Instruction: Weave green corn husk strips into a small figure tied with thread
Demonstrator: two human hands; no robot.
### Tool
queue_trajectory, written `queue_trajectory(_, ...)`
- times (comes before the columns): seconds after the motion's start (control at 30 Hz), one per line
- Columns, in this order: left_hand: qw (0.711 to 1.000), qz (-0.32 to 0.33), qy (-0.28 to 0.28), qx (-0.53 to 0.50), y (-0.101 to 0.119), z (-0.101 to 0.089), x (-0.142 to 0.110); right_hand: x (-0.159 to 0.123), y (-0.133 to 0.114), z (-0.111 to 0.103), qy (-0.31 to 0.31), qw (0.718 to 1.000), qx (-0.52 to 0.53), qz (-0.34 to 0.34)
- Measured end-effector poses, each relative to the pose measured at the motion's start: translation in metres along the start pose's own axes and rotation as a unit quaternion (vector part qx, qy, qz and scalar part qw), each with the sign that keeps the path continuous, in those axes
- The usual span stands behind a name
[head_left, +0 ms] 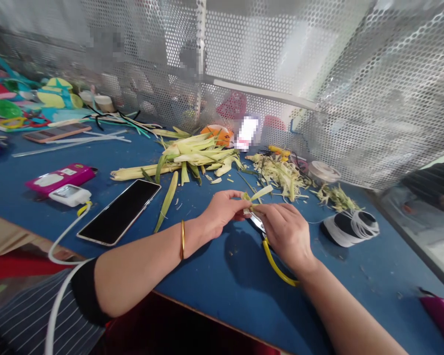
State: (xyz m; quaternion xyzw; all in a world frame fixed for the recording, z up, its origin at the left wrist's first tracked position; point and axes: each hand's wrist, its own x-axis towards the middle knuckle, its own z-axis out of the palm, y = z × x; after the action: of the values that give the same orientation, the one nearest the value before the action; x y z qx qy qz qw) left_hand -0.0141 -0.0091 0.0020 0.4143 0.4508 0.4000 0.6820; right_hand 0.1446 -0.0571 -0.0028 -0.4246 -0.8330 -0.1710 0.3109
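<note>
Between my two hands is a pale green strip of corn husk point(262, 193), folded at its lower end. My left hand point(227, 209) pinches the folded end between thumb and forefinger, a gold bangle on its wrist. From the other side my right hand point(286, 231) closes its fingers on the same strip, almost touching my left fingertips. Beneath my right hand lie scissors point(279, 268) with yellow handles, partly covered by it. Beyond my hands rests a heap of corn husks point(192, 153), with a pile of shredded husk point(281, 175) to its right.
A black phone point(119, 212) and a white device point(69, 195) on a cable lie at the left. A spool of white thread point(350, 228) stands at the right. Perforated metal sheeting point(251, 59) rises behind the blue table point(222, 286). Craft pieces point(59, 93) crowd the far left.
</note>
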Motion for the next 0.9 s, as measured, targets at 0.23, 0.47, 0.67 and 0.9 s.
queue_trajectory(0.23, 0.994, 0.054, -0.06, 0.08, 0.0, 0.002, -0.006, 0.003, -0.003, -0.002, 0.031, 0.998, -0.033, 0.04)
queue_trajectory(0.47, 0.99, 0.034, -0.102, 0.087, -0.003, -0.001, -0.006, -0.002, -0.002, 0.006, -0.028, 0.977, -0.027, 0.211)
queue_trajectory(0.67, 0.99, 0.002, -0.096, 0.099, -0.009, 0.0, -0.006, -0.001, -0.005, 0.01, -0.041, 0.942, 0.091, 0.322)
queue_trajectory(0.9, 0.999, 0.006, -0.012, 0.051, -0.003, -0.001, -0.002, 0.005, 0.0, 0.001, -0.017, 0.911, 0.198, 0.362)
